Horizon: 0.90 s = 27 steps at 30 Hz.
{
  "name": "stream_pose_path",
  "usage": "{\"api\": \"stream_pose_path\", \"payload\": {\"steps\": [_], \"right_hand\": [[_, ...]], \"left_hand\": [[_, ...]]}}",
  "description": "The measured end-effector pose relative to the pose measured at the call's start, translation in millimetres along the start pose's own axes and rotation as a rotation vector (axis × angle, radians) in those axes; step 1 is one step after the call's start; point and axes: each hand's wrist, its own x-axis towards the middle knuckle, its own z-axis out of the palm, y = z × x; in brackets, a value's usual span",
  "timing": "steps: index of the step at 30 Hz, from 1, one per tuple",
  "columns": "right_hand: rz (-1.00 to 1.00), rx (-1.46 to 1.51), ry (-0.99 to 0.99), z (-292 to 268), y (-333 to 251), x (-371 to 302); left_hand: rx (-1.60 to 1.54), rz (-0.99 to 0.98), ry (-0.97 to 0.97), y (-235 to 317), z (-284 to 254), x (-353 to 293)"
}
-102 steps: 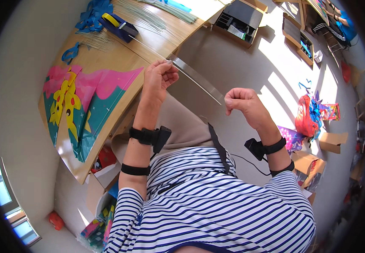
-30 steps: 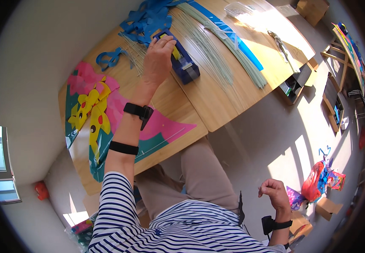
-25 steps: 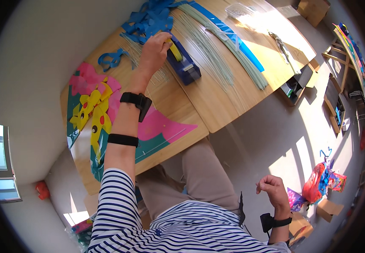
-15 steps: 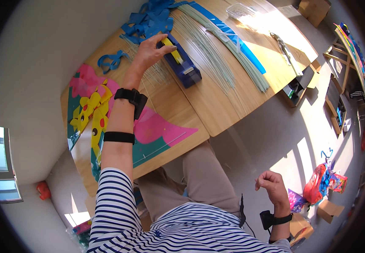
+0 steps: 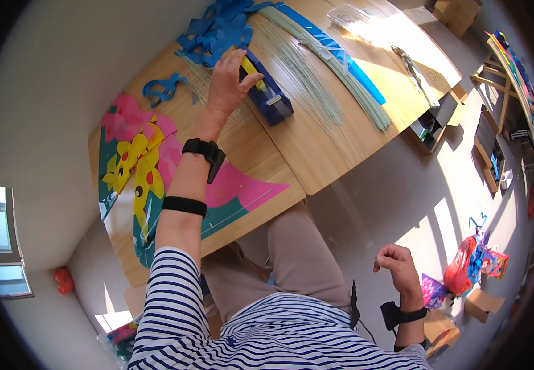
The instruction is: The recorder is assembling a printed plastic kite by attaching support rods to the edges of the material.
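The left hand reaches over a dark blue tape dispenser on the worktop, upper centre of the frame, its fingers and thumb spread apart beside the yellow roll; whether they touch it cannot be told. At lower right, the right hand curls loosely above the floor; whether its fingers hold anything is unclear. A sideways push could nudge the dispenser into the thin sticks just beside it and scatter them, and the left forearm, if lowered, could drag the pink-and-green sheet below. The dispenser holds the roll. A clear plastic box sits at the top, its contents lost in glare. At right, an open carton holds something blue; a black-filled box lies by the worktop's corner.
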Motion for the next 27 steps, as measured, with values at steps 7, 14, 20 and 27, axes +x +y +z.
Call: {"api": "stream_pose_path", "payload": {"steps": [7, 14, 20, 27], "right_hand": [[-0.015, 0.017, 0.034, -1.1, 8.9, 6.4], [-0.024, 0.024, 0.037, -0.2, 14.1, 13.1], [-0.014, 0.005, 0.036, 1.4, 12.9, 16.0], [-0.001, 0.001, 0.033, 1.6, 11.7, 18.9]], "left_hand": [[0.083, -0.019, -0.027, 7.8, 2.8, -1.0], [0.042, -0.028, 0.032, 18.3, 2.6, -10.2], [-0.107, -0.424, 0.262, -18.5, -2.6, -38.1], [0.025, -0.906, 0.071, -87.7, -5.7, -113.0]]}}
